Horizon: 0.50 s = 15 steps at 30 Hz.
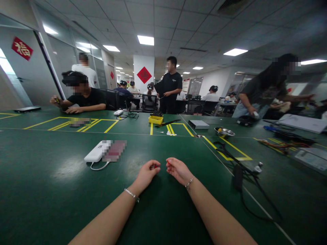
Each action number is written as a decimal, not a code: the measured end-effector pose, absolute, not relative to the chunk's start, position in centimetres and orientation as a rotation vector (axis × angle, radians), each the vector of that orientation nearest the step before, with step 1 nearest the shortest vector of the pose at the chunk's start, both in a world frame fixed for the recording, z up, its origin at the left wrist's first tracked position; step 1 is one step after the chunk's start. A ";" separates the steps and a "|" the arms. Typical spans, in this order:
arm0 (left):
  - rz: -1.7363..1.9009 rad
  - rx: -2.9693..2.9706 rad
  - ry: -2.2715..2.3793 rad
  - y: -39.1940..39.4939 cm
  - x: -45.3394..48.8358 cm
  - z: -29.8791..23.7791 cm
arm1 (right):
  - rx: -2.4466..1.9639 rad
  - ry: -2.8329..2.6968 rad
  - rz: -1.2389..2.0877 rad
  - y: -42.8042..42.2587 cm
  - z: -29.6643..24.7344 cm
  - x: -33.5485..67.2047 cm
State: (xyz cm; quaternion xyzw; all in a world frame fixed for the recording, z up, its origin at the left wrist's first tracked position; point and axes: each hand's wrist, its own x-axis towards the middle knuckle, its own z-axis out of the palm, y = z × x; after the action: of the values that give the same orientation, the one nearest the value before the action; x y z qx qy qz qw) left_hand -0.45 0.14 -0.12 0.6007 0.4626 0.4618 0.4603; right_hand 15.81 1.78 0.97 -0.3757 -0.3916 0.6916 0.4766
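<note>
My left hand (146, 173) and right hand (180, 171) are apart, to the right of the white power bank (96, 152).
My left, nearer the power bank, pinches a red bit (156, 166); my right, farther from it, pinches an orange-red bit (168, 163), both too small to identify. Beyond the power bank and to its right stands the yellow tray (155, 120), with the steel bowl (229, 133) farther right.

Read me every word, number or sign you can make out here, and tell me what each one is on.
"15", apparently handwritten, on the white power bank.
"福", on the red diamond sign at far left.
Too blurred to read: the character on the red diamond on the pillar, and the small print on the standing person's black shirt.
</note>
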 end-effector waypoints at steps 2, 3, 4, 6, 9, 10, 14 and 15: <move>1.131 1.430 1.087 0.2 -0.3 -0.2 | -0.920 -0.970 1.693 1.8 0.9 15.8; 1.126 1.396 1.058 0.2 -0.3 -0.1 | -0.919 -0.976 1.696 1.9 0.8 15.8; 1.124 1.362 1.039 0.2 -0.2 -0.1 | -0.915 -0.981 1.702 1.9 0.8 15.8; 1.118 1.324 1.038 0.1 -0.2 0.1 | -0.903 -0.984 1.715 1.9 0.7 15.8; 1.134 1.347 1.066 0.0 -0.2 0.2 | -0.886 -0.984 1.735 2.0 0.5 15.8; 1.143 1.364 1.072 -0.1 -0.3 0.2 | -0.878 -0.986 1.742 2.0 0.5 15.8; 1.164 1.400 1.105 -0.1 -0.3 0.3 | -0.859 -0.989 1.768 1.9 0.5 16.0; 1.169 1.402 1.118 -0.1 -0.3 0.3 | -0.856 -0.990 1.771 1.9 0.5 16.0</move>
State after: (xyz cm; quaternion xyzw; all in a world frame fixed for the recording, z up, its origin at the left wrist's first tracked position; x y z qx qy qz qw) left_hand -0.31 -0.09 0.30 0.5747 0.4583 0.4792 0.4796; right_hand 15.99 1.88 0.50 -0.3464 -0.4008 0.7172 0.4527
